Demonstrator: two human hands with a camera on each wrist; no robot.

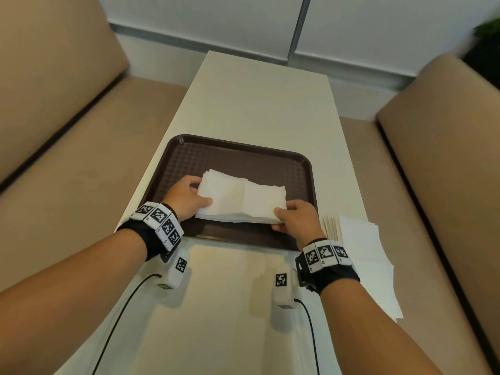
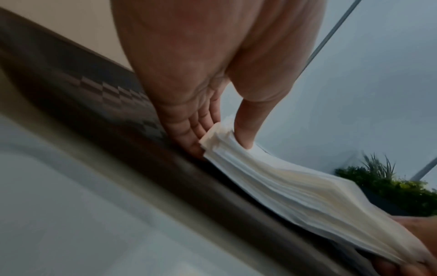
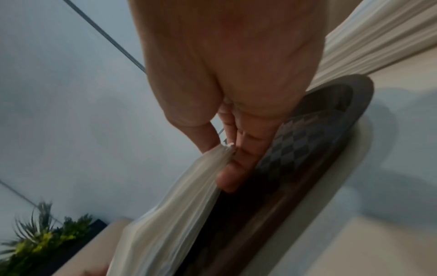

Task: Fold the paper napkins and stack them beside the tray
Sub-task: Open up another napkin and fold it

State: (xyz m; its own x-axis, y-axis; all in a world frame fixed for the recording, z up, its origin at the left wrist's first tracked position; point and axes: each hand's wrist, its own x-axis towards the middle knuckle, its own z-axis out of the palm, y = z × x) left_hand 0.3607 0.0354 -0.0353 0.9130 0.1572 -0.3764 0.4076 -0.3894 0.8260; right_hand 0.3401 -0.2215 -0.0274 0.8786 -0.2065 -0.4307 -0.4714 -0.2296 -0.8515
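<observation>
- Overhead, from the head view: cream table (image 1: 259, 104) is running away toward a pale wall, tan benches (image 1: 54, 117) are sitting on both sides. Brown tray (image 1: 189, 155) is lying on the table near the person.
- Napkin pile (image 1: 240, 196) is sitting inside the tray; left hand (image 1: 186, 197) is pinching its left edge, thumb on top; right hand (image 1: 296, 216) is pinching its near right corner. Second napkin stack (image 1: 359, 253) is lying on the table just right of the tray, untouched.
- Left wrist view: left hand (image 2: 203, 78) is clamping the pile (image 2: 295, 188), thumb above, fingers (image 2: 189, 127) under, just over the tray rim (image 2: 99, 119). Green plant (image 2: 390, 184) is showing behind.
- Right wrist view: right hand (image 3: 236, 74) is gripping the pile's (image 3: 170, 205) corner between thumb and fingers (image 3: 236, 168), tray (image 3: 307, 134) directly below; picture is blurring. Other stack (image 3: 378, 37) is showing at upper right, plant (image 3: 40, 240) at lower left.
</observation>
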